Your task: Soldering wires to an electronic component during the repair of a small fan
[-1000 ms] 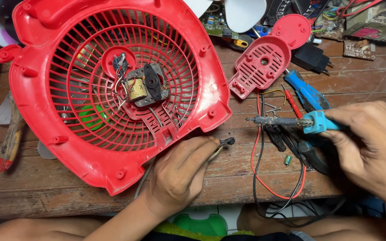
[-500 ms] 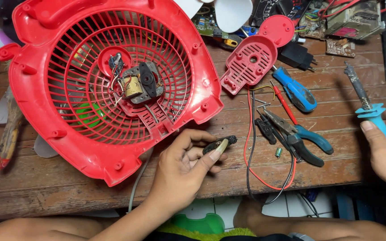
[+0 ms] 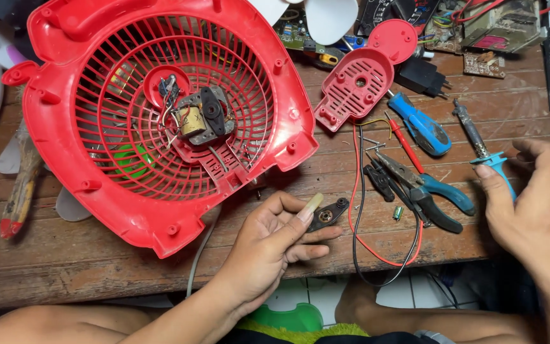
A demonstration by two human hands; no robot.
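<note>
Head view: my left hand (image 3: 268, 245) pinches the small black bracket (image 3: 328, 214) at table centre, its long axis pointing two o'clock, while my right hand (image 3: 539, 210) at three o'clock grips the soldering iron (image 3: 482, 150).

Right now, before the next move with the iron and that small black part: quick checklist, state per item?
1. Left hand has the small black bracket pinched at its fingertips: ok.
2. Right hand holds the soldering iron by its blue handle, tip pointing away from both hands: ok.
3. Iron tip hot or tinned: cannot tell.
4. Motor sits in the hub of the red fan grille, its wires loose: ok.
5. Bench between the hands: red and black leads and pliers lie in the way: not ok.
6. Grille flat on the wooden bench: ok.
</note>
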